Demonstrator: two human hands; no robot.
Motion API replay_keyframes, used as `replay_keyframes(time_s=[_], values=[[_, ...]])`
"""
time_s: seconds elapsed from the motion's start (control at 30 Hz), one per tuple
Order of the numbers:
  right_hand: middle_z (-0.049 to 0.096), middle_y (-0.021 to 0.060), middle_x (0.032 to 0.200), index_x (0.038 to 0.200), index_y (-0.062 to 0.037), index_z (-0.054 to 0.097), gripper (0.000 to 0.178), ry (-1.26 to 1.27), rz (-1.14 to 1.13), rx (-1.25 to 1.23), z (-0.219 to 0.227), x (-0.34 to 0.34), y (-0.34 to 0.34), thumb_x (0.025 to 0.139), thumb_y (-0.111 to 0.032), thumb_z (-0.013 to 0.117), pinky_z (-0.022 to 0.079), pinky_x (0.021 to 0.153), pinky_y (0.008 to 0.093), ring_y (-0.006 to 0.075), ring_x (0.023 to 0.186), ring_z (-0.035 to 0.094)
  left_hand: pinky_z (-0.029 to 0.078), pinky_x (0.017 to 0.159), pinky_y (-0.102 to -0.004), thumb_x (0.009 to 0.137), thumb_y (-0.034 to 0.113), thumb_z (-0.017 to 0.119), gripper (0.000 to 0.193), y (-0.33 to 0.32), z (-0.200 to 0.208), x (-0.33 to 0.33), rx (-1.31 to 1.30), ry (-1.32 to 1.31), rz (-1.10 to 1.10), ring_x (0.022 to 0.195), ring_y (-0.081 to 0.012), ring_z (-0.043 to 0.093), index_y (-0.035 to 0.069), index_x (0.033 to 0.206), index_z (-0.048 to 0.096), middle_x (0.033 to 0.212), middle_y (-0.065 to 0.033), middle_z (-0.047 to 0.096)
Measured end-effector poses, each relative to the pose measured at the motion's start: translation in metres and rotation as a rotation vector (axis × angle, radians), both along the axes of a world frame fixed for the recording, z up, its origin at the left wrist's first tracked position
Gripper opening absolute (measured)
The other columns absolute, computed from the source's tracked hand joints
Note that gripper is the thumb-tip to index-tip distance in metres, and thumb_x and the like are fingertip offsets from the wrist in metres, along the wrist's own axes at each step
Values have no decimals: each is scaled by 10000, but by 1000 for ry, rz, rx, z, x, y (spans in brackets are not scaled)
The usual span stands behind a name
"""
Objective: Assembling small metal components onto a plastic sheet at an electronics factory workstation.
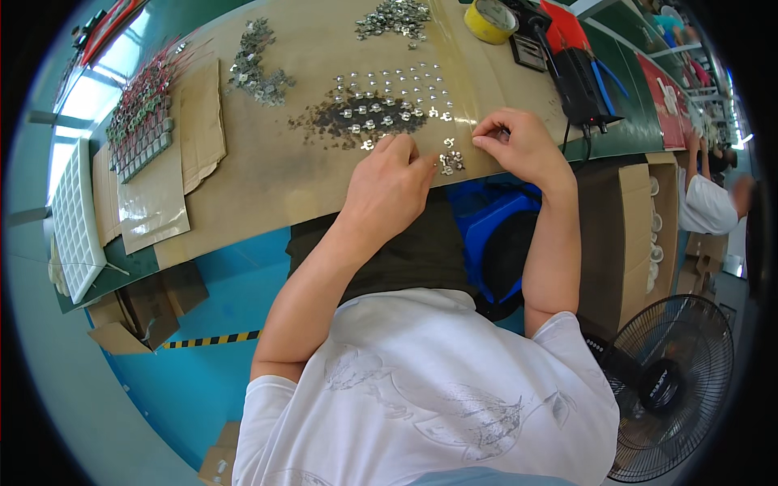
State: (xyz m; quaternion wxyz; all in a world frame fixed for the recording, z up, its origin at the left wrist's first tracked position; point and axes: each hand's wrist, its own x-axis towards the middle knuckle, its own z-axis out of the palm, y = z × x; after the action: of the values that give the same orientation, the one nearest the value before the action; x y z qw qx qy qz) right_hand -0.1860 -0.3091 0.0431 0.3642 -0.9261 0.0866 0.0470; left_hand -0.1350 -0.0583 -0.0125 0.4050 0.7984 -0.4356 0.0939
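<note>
My left hand (pixel 391 180) rests low over the front of the brown-covered worktable, its fingers curled down. What is in its fingertips, if anything, is hidden. To its right, my right hand (pixel 523 146) holds thumb and forefinger pinched just above the table; I cannot make out what is between them. A small cluster of shiny metal parts (pixel 451 163) lies between the hands. Beyond the left hand, small metal pieces (pixel 389 83) stand in rows. The nearer rows sit among dark scattered bits (pixel 324 123).
Loose metal parts form a heap (pixel 393 18) at the back and another (pixel 258 69) at left. Red-wired components (pixel 142 138) stand beside cardboard (pixel 203 125). Yellow tape (pixel 490 20) and a black corded device (pixel 579 85) lie at right. A fan (pixel 668 385) stands lower right.
</note>
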Motion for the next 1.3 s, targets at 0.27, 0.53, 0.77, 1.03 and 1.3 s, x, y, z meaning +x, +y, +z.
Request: replay_keyframes(time_s=[0.27,0.53,0.77,1.03,1.3], values=[[734,137,918,1008,-28,815,146,-147,30,-55,4,1,18,919,-143,826,586,766,378,269,844,743,555,711,-433,883,93,842,82,-2,-5,-2,-30,-2,78,828,-315,656,67,944,795,876,-88,634],[698,82,870,1031,-60,824,130,-251,157,-111,-18,11,20,911,-110,835,532,690,338,192,736,652,571,786,-440,910,126,808,91,-2,-4,-3,27,31,110,908,-329,660,61,905,745,913,-108,644],[709,86,897,1035,-57,823,121,-257,111,-63,-15,10,19,920,-95,826,547,706,336,202,753,669,561,765,-445,875,123,859,167,-2,-5,-2,11,78,137,881,-338,671,57,911,710,916,-109,659],[707,88,907,990,-41,809,110,-225,151,-89,-18,12,23,910,-109,843,552,712,339,206,762,674,547,732,-448,844,93,890,212,0,-6,0,-69,54,97,839,-334,671,57,904,689,893,-100,664],[696,91,893,988,-30,800,104,-253,147,-44,-18,15,17,917,-98,834,551,709,343,210,764,676,555,717,-441,854,62,878,182,3,-8,1,-82,109,75,833,-334,683,49,936,716,919,-107,696]])
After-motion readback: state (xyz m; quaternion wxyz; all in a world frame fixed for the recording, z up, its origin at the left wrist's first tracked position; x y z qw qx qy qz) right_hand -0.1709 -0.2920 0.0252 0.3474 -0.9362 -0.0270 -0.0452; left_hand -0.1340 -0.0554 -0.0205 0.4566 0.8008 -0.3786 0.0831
